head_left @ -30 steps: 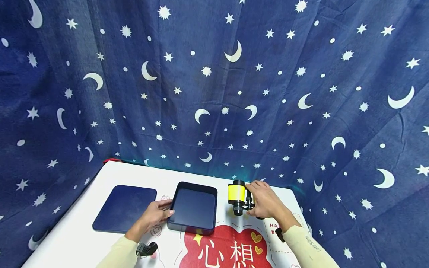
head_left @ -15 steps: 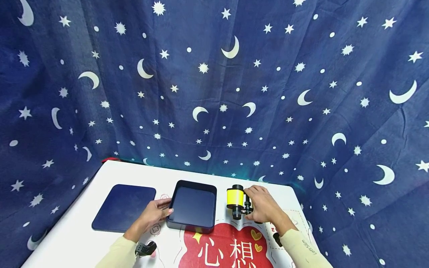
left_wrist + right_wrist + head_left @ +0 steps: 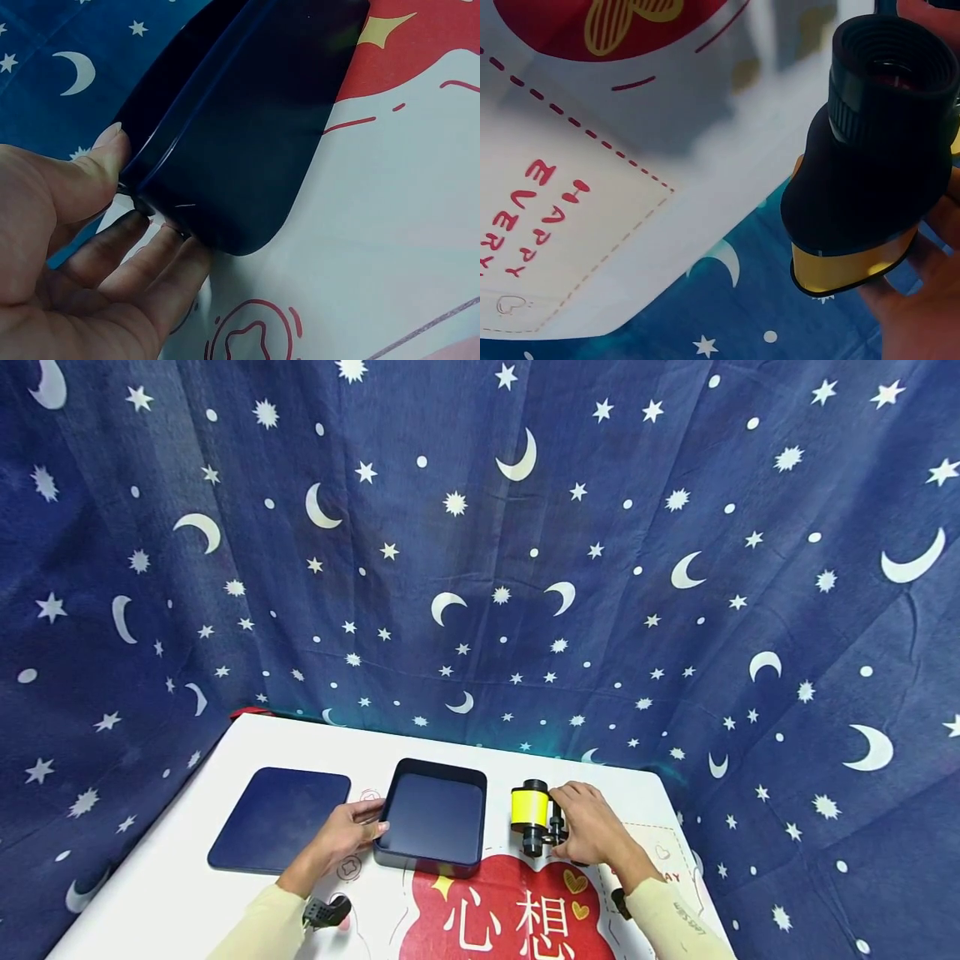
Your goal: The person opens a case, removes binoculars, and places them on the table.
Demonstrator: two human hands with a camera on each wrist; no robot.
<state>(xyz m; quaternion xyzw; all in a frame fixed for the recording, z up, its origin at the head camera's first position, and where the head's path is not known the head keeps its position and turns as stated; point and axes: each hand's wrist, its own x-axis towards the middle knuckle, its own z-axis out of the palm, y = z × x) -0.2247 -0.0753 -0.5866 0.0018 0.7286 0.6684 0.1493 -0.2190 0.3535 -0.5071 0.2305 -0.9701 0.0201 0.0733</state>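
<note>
A dark blue box (image 3: 433,814) without a cover sits on the table, its inside floor showing. My left hand (image 3: 347,833) pinches its left wall, the thumb on the rim and the fingers against the outer side; the left wrist view shows the same wall of the box (image 3: 247,142) between thumb and fingers. To the right of the box, my right hand (image 3: 588,822) grips yellow and black binoculars (image 3: 530,810) by the right barrel, most of which the hand covers. One eyepiece of the binoculars (image 3: 885,97) faces the right wrist camera.
A flat dark blue lid (image 3: 281,818) lies left of the box, partly behind the left forearm. The white table cover (image 3: 300,743) bears a red print (image 3: 487,910) in front. A blue curtain (image 3: 480,568) with moons and stars hangs behind the table.
My right hand has brought the binoculars slightly nearer to me, apart from the box. My left hand keeps its hold on the box wall. The head view has shifted a little.
</note>
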